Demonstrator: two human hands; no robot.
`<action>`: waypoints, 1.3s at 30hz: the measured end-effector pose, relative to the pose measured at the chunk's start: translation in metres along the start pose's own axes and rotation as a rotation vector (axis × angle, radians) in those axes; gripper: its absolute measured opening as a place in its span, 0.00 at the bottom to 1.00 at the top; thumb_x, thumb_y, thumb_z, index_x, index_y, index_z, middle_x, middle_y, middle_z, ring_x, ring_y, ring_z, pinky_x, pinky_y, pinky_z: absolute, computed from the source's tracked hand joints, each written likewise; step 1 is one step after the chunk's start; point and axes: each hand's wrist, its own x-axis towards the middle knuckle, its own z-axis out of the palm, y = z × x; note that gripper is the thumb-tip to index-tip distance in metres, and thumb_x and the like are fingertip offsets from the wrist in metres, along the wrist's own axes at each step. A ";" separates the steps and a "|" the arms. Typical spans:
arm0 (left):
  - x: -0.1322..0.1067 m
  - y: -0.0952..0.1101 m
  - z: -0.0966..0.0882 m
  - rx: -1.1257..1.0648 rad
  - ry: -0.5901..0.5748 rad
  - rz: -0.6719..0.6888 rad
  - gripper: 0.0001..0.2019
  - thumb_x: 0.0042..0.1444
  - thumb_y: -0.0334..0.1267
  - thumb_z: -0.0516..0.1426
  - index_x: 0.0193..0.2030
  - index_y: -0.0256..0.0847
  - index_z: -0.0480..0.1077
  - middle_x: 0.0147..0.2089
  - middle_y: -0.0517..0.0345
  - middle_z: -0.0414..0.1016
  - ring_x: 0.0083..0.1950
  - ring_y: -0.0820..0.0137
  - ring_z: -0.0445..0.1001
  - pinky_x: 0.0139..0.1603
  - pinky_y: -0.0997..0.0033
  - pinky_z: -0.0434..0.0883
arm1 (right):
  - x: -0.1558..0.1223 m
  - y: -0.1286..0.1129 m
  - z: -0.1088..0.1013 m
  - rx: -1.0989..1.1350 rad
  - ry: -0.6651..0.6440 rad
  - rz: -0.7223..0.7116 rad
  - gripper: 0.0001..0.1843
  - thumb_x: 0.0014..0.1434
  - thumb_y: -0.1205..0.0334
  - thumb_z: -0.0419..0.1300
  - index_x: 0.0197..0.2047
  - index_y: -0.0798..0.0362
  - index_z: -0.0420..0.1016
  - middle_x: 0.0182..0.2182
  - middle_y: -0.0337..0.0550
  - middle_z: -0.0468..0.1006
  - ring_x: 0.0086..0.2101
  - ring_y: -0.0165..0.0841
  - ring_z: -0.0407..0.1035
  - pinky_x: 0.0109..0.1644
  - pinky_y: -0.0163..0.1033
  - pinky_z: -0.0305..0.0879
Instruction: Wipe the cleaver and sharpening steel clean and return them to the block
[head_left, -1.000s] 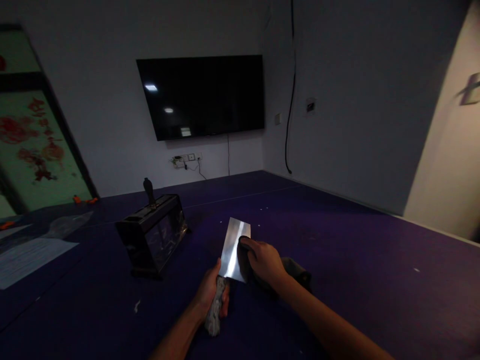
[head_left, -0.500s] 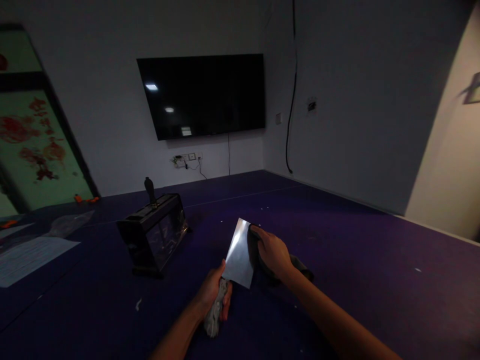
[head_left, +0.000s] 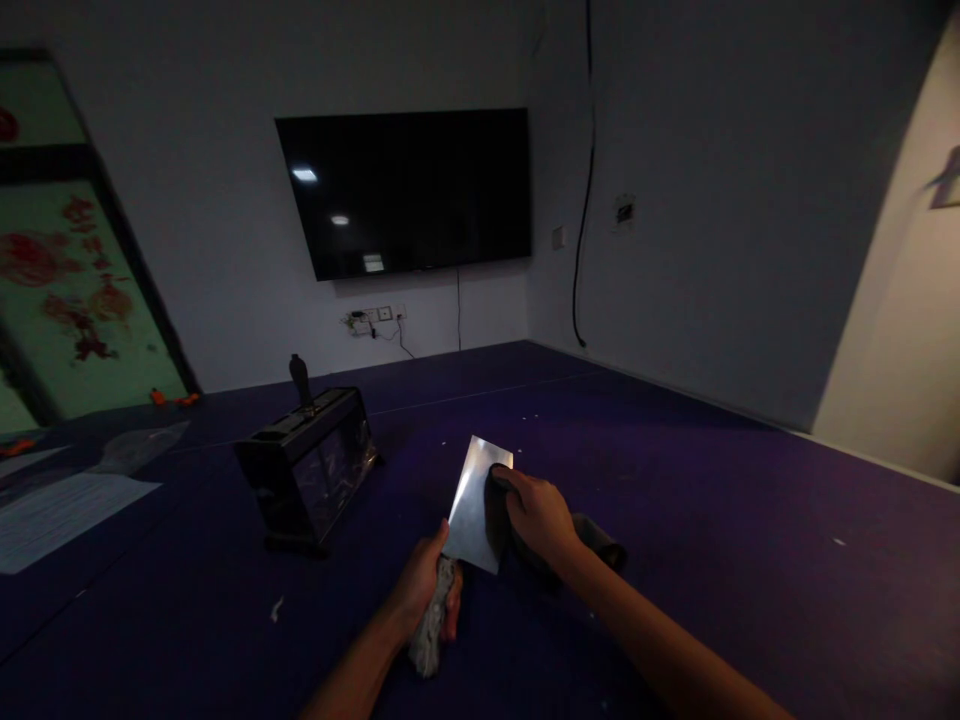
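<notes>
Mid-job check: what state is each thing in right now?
cleaver: held off the purple surface, blade bare and shiny.
left hand: shut on the cleaver's handle.
right hand: pressing a cloth against the blade.
knife block: upright, one handle sticking out.
TV: screen dark.

dim room; grey walls (head_left: 712, 250), dark wall-mounted tv (head_left: 409, 190), purple floor (head_left: 712, 520), painted panel (head_left: 67, 290) at left.

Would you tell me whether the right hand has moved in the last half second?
Yes: the right hand and its cloth slid down the cleaver, toward the person, a touch nearer the knife block.
</notes>
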 end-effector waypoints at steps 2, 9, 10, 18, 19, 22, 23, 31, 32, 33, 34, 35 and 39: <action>0.000 0.000 0.000 -0.006 0.006 -0.002 0.36 0.42 0.69 0.37 0.06 0.38 0.57 0.05 0.55 0.56 0.07 0.72 0.59 0.07 0.77 0.50 | -0.003 -0.005 0.001 0.005 -0.012 -0.009 0.21 0.52 0.70 0.47 0.48 0.51 0.69 0.40 0.43 0.76 0.37 0.34 0.71 0.40 0.34 0.61; 0.003 -0.002 -0.002 -0.012 0.019 0.006 0.37 0.41 0.71 0.35 0.07 0.38 0.56 0.05 0.56 0.56 0.07 0.73 0.59 0.08 0.77 0.51 | -0.007 -0.012 0.002 -0.030 -0.024 -0.013 0.20 0.52 0.69 0.47 0.47 0.50 0.70 0.38 0.42 0.77 0.35 0.33 0.71 0.38 0.34 0.61; 0.003 -0.003 -0.002 -0.008 0.011 0.006 0.36 0.41 0.71 0.35 0.07 0.38 0.56 0.05 0.56 0.56 0.07 0.73 0.59 0.08 0.77 0.51 | -0.007 -0.012 0.002 -0.039 -0.027 -0.015 0.20 0.52 0.69 0.47 0.47 0.50 0.69 0.38 0.42 0.77 0.35 0.33 0.71 0.38 0.34 0.61; 0.003 -0.002 -0.002 0.017 -0.063 0.018 0.35 0.45 0.68 0.36 0.07 0.38 0.55 0.06 0.55 0.57 0.07 0.73 0.59 0.08 0.77 0.50 | 0.002 0.003 -0.002 -0.089 0.025 0.062 0.23 0.54 0.70 0.45 0.53 0.52 0.63 0.42 0.45 0.74 0.40 0.35 0.69 0.42 0.35 0.60; 0.003 -0.002 -0.002 0.025 -0.076 0.024 0.36 0.45 0.68 0.36 0.06 0.38 0.55 0.06 0.54 0.57 0.07 0.73 0.59 0.08 0.77 0.50 | 0.003 0.006 -0.003 -0.084 0.044 0.069 0.23 0.54 0.70 0.45 0.53 0.52 0.63 0.43 0.45 0.74 0.40 0.35 0.69 0.42 0.36 0.59; 0.003 -0.003 -0.002 0.055 -0.085 0.037 0.36 0.45 0.68 0.35 0.07 0.38 0.56 0.06 0.54 0.57 0.08 0.72 0.60 0.08 0.76 0.51 | 0.006 0.013 -0.002 -0.066 0.084 0.080 0.24 0.54 0.70 0.45 0.54 0.51 0.63 0.44 0.44 0.73 0.42 0.35 0.68 0.44 0.36 0.59; 0.004 -0.003 -0.002 0.065 -0.084 0.038 0.36 0.45 0.68 0.35 0.07 0.38 0.56 0.06 0.55 0.57 0.08 0.72 0.60 0.08 0.76 0.52 | 0.007 0.014 -0.002 -0.062 0.087 0.081 0.24 0.54 0.70 0.45 0.54 0.51 0.62 0.44 0.44 0.73 0.42 0.35 0.68 0.44 0.36 0.59; 0.000 -0.002 0.000 0.049 -0.056 0.054 0.35 0.46 0.67 0.36 0.07 0.38 0.56 0.05 0.54 0.56 0.08 0.73 0.59 0.08 0.77 0.51 | 0.006 0.012 -0.002 -0.080 0.051 0.116 0.25 0.53 0.70 0.46 0.55 0.51 0.61 0.43 0.44 0.74 0.42 0.35 0.68 0.44 0.35 0.59; 0.000 -0.002 0.001 0.038 -0.050 0.053 0.35 0.46 0.67 0.36 0.07 0.38 0.55 0.05 0.54 0.56 0.08 0.73 0.59 0.08 0.77 0.51 | 0.005 0.011 -0.001 -0.081 0.037 0.110 0.25 0.53 0.70 0.46 0.55 0.52 0.61 0.42 0.45 0.74 0.41 0.35 0.68 0.44 0.35 0.59; -0.001 -0.001 0.001 0.028 -0.046 0.050 0.35 0.45 0.68 0.36 0.07 0.38 0.55 0.05 0.54 0.56 0.08 0.73 0.59 0.08 0.77 0.50 | 0.004 0.009 0.000 -0.079 0.023 0.098 0.25 0.53 0.70 0.46 0.55 0.52 0.61 0.42 0.45 0.75 0.41 0.35 0.69 0.44 0.35 0.59; 0.000 -0.001 0.001 0.017 -0.042 0.045 0.35 0.45 0.68 0.36 0.07 0.38 0.55 0.05 0.55 0.55 0.08 0.73 0.59 0.08 0.77 0.50 | 0.003 0.007 0.001 -0.074 0.011 0.082 0.25 0.53 0.70 0.46 0.55 0.52 0.61 0.42 0.45 0.75 0.41 0.35 0.69 0.43 0.35 0.59; 0.000 -0.002 0.001 0.006 -0.037 0.039 0.35 0.45 0.68 0.36 0.07 0.38 0.55 0.05 0.55 0.55 0.08 0.73 0.59 0.08 0.77 0.49 | 0.002 0.005 0.002 -0.067 0.000 0.064 0.25 0.53 0.71 0.46 0.55 0.53 0.62 0.41 0.46 0.75 0.40 0.35 0.69 0.43 0.35 0.59; 0.005 -0.005 -0.003 -0.011 -0.023 0.005 0.36 0.45 0.68 0.35 0.07 0.38 0.55 0.05 0.55 0.56 0.07 0.73 0.59 0.08 0.77 0.49 | -0.003 -0.005 0.005 -0.038 -0.029 -0.003 0.23 0.53 0.70 0.46 0.52 0.52 0.64 0.41 0.45 0.75 0.40 0.35 0.69 0.42 0.34 0.60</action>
